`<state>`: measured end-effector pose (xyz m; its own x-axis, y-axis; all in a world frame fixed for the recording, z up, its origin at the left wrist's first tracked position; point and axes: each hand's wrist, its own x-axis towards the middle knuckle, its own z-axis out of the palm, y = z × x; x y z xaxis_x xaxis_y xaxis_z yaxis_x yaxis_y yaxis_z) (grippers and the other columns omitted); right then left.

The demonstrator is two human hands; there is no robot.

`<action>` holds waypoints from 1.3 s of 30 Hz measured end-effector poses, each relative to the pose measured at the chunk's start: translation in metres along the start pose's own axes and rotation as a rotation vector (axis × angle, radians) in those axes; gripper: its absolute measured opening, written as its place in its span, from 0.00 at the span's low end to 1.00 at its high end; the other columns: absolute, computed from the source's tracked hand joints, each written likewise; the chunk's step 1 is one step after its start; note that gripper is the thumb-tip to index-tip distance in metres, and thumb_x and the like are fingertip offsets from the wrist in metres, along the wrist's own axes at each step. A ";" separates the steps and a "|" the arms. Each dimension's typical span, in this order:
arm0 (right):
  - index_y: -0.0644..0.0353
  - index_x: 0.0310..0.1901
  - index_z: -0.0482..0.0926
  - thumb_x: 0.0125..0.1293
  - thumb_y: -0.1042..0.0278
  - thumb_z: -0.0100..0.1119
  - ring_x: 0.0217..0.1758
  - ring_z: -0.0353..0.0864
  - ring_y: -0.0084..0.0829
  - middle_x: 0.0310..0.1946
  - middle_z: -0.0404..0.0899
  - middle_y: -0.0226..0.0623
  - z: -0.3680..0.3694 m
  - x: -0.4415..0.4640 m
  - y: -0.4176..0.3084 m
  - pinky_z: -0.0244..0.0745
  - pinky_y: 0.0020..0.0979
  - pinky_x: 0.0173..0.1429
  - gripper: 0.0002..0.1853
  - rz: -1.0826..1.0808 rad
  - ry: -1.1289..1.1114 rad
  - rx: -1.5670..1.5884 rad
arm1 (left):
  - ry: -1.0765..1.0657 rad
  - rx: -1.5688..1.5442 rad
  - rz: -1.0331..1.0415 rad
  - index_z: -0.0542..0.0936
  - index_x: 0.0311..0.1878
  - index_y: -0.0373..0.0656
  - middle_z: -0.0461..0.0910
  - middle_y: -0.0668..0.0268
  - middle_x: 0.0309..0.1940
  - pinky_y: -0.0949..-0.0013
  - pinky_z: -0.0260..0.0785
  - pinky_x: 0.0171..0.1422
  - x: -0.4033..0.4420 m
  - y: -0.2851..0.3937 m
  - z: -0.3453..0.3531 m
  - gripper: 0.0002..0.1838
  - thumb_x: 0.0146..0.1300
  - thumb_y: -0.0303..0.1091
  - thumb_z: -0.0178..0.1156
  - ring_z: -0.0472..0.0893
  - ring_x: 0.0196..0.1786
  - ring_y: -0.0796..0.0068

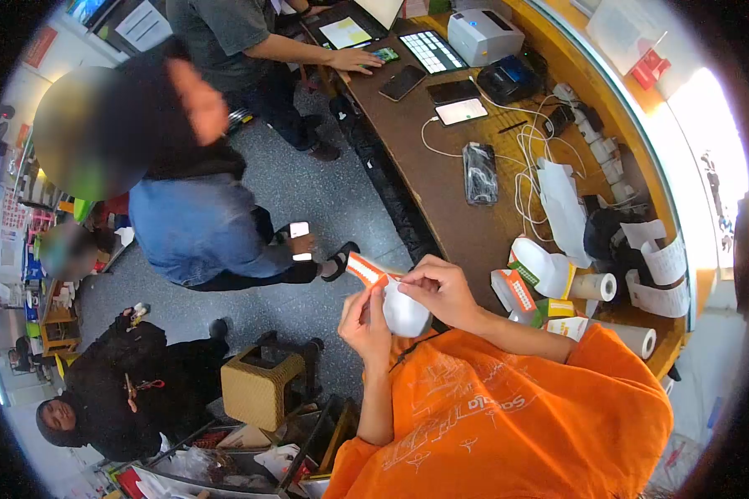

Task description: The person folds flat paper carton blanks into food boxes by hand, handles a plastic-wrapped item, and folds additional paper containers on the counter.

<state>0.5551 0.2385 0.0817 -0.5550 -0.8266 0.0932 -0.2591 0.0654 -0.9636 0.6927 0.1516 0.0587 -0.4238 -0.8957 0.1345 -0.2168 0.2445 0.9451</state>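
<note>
In front of my orange shirt, both hands hold a white paper piece [406,311] with an orange patterned band, which looks like a folded carton. My left hand [366,327] pinches it by the orange band on the left. Fingers of my right hand [438,291] are closed at its upper edge; whether something small is between them I cannot tell. To the right on the table lie similar white cartons with a green and yellow band [544,264] and an orange band [520,291].
On the brown table [466,231] are a wrapped phone [480,175], white cables [528,158], paper rolls [595,287], a label printer [484,37] and a keyboard [431,51]. A person in a blue top [200,224] stands at left. A woven stool [262,387] is below.
</note>
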 end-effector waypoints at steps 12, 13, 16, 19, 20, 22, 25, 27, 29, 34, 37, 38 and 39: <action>0.68 0.42 0.85 0.64 0.75 0.66 0.33 0.79 0.19 0.35 0.80 0.35 0.013 0.010 0.013 0.73 0.20 0.34 0.07 -0.007 0.027 0.175 | 0.014 -0.662 -0.455 0.79 0.51 0.28 0.82 0.55 0.47 0.65 0.80 0.56 -0.004 0.000 0.017 0.11 0.72 0.26 0.57 0.84 0.47 0.69; 0.69 0.42 0.85 0.64 0.76 0.66 0.34 0.80 0.20 0.36 0.80 0.36 0.012 0.010 0.012 0.74 0.21 0.35 0.07 -0.003 0.005 0.177 | 0.019 -0.662 -0.447 0.79 0.52 0.28 0.82 0.56 0.47 0.66 0.80 0.56 -0.003 -0.001 0.020 0.12 0.72 0.27 0.57 0.84 0.48 0.69; 0.69 0.43 0.84 0.64 0.76 0.66 0.35 0.81 0.22 0.37 0.81 0.37 0.007 0.012 0.010 0.76 0.23 0.37 0.08 -0.024 -0.035 0.095 | 0.008 -0.613 -0.415 0.78 0.54 0.27 0.82 0.55 0.50 0.66 0.78 0.59 -0.005 0.002 0.024 0.14 0.72 0.28 0.56 0.83 0.51 0.69; 0.69 0.43 0.84 0.62 0.78 0.66 0.36 0.83 0.27 0.37 0.81 0.39 0.008 0.014 0.009 0.78 0.26 0.38 0.08 -0.163 0.010 0.048 | -0.008 -0.562 -0.369 0.76 0.59 0.27 0.79 0.54 0.55 0.65 0.74 0.64 -0.009 0.009 0.028 0.18 0.74 0.31 0.54 0.80 0.56 0.66; 0.69 0.43 0.84 0.62 0.78 0.66 0.36 0.83 0.27 0.37 0.81 0.39 0.010 0.016 0.008 0.78 0.26 0.38 0.08 -0.173 0.012 0.049 | -0.009 -0.563 -0.349 0.75 0.62 0.27 0.78 0.53 0.58 0.63 0.72 0.67 -0.010 0.011 0.030 0.20 0.75 0.32 0.53 0.79 0.59 0.64; 0.69 0.43 0.84 0.61 0.79 0.66 0.37 0.84 0.33 0.38 0.81 0.40 0.010 0.022 0.010 0.79 0.29 0.42 0.09 -0.338 0.084 -0.086 | -0.012 -0.589 -0.336 0.73 0.63 0.27 0.76 0.52 0.60 0.64 0.69 0.68 -0.010 0.012 0.037 0.20 0.75 0.32 0.52 0.76 0.62 0.64; 0.68 0.46 0.83 0.59 0.80 0.66 0.42 0.84 0.37 0.41 0.81 0.41 0.010 0.018 0.016 0.79 0.31 0.46 0.12 -0.310 -0.005 -0.104 | -0.031 -0.618 -0.359 0.71 0.66 0.27 0.74 0.50 0.64 0.66 0.62 0.72 -0.020 0.009 0.040 0.22 0.75 0.31 0.51 0.71 0.68 0.63; 0.67 0.48 0.83 0.59 0.78 0.66 0.43 0.84 0.38 0.44 0.81 0.43 0.007 0.013 0.026 0.79 0.31 0.46 0.14 -0.290 -0.025 -0.118 | -0.036 -0.618 -0.340 0.72 0.65 0.27 0.74 0.51 0.64 0.65 0.62 0.72 -0.025 0.007 0.037 0.22 0.74 0.31 0.53 0.72 0.67 0.64; 0.66 0.50 0.82 0.59 0.77 0.66 0.45 0.84 0.38 0.47 0.81 0.44 0.002 0.022 0.025 0.79 0.32 0.47 0.16 -0.271 -0.044 -0.138 | -0.043 -0.625 -0.321 0.73 0.64 0.27 0.74 0.53 0.64 0.65 0.63 0.72 -0.019 0.011 0.037 0.21 0.73 0.30 0.54 0.72 0.67 0.65; 0.65 0.53 0.81 0.62 0.69 0.67 0.41 0.84 0.39 0.45 0.84 0.46 -0.017 0.033 0.019 0.78 0.35 0.44 0.18 -0.251 0.123 -0.170 | -0.114 -0.473 -0.164 0.80 0.56 0.30 0.80 0.56 0.58 0.64 0.66 0.69 -0.006 0.023 0.032 0.15 0.70 0.27 0.55 0.78 0.60 0.68; 0.67 0.51 0.82 0.67 0.69 0.64 0.34 0.83 0.28 0.36 0.85 0.39 -0.031 0.030 0.023 0.77 0.30 0.39 0.14 -0.025 -0.017 -0.082 | -0.017 -0.063 0.174 0.85 0.46 0.36 0.84 0.56 0.49 0.67 0.71 0.60 0.017 0.009 0.006 0.09 0.68 0.26 0.58 0.82 0.52 0.68; 0.67 0.49 0.83 0.69 0.68 0.62 0.33 0.81 0.23 0.34 0.85 0.34 -0.036 0.031 0.029 0.76 0.27 0.38 0.12 0.106 -0.023 0.067 | 0.037 -0.084 0.097 0.84 0.46 0.35 0.84 0.58 0.45 0.67 0.72 0.58 0.022 0.008 -0.002 0.09 0.69 0.26 0.57 0.81 0.49 0.69; 0.66 0.47 0.83 0.70 0.68 0.61 0.33 0.79 0.18 0.32 0.84 0.29 -0.040 0.034 0.027 0.74 0.24 0.36 0.11 0.231 -0.029 0.219 | 0.093 -0.103 0.022 0.83 0.46 0.33 0.84 0.59 0.42 0.68 0.72 0.56 0.028 0.008 -0.008 0.09 0.70 0.26 0.56 0.81 0.46 0.70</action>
<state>0.4975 0.2349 0.0691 -0.5561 -0.8196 -0.1380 0.0487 0.1336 -0.9898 0.6862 0.1252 0.0722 -0.3429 -0.9224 0.1780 -0.1148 0.2292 0.9666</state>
